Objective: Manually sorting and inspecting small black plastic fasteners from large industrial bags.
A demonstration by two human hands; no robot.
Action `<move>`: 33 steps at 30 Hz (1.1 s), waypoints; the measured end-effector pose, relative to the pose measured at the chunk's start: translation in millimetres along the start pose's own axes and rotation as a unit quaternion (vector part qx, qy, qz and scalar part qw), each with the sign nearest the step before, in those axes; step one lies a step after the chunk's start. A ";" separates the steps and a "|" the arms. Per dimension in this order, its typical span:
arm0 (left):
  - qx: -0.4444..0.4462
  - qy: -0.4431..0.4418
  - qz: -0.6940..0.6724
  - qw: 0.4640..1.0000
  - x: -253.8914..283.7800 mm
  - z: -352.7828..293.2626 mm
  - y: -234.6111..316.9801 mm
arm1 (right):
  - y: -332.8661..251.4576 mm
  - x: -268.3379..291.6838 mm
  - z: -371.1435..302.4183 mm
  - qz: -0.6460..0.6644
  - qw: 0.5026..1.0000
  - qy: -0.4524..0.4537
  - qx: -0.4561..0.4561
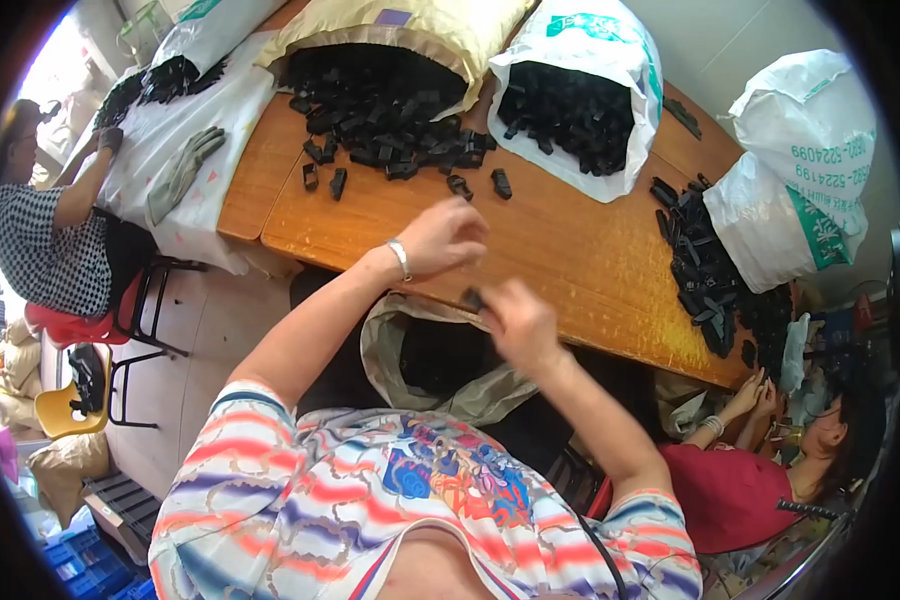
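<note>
My right hand [523,325], slightly blurred, is closed on a small black plastic part [473,298] just off the table's near edge, above an open sack [378,350] with black contents at my lap. My left hand [448,240], with a bracelet at the wrist, hovers over the table edge. Its fingers are loosely bent and apart, and nothing shows in them. Beyond it lie two loose black parts, one [460,187] partly behind the fingers and another [501,184] to its right. A heap of similar black plastic parts [390,120] spills from a yellowish sack [410,22] farther back.
A white sack [610,185] of black parts lies at the table's [570,250] far side. Another white sack [770,215] and a black pile [705,270] are at right, by a person in red [720,490]. A second person [50,240] sits left, near grey gloves [185,170].
</note>
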State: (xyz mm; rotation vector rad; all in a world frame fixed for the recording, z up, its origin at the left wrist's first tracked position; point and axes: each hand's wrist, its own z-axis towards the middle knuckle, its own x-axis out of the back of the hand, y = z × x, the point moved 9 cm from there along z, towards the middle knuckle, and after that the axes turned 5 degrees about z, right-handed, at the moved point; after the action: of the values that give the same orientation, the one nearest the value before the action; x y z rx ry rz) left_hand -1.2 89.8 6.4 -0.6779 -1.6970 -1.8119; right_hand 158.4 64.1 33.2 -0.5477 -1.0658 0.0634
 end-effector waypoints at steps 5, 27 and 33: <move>-0.130 0.203 0.176 0.954 21.3 22.6 36.3 | -31.2 -22.9 -57.6 0.097 0.991 -0.094 -0.005; 0.027 0.244 0.255 0.935 26.7 63.4 7.1 | 228.0 42.7 347.4 -0.266 0.953 0.083 0.116; 0.015 0.248 0.255 0.935 24.1 64.3 10.2 | 230.8 25.2 342.9 -0.287 0.946 0.060 0.139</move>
State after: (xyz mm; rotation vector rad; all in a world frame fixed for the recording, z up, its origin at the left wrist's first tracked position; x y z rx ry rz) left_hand -12.1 152.0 35.0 -0.5246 -1.0874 -1.4252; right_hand -70.0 407.1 73.5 0.0272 -1.0403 -0.3245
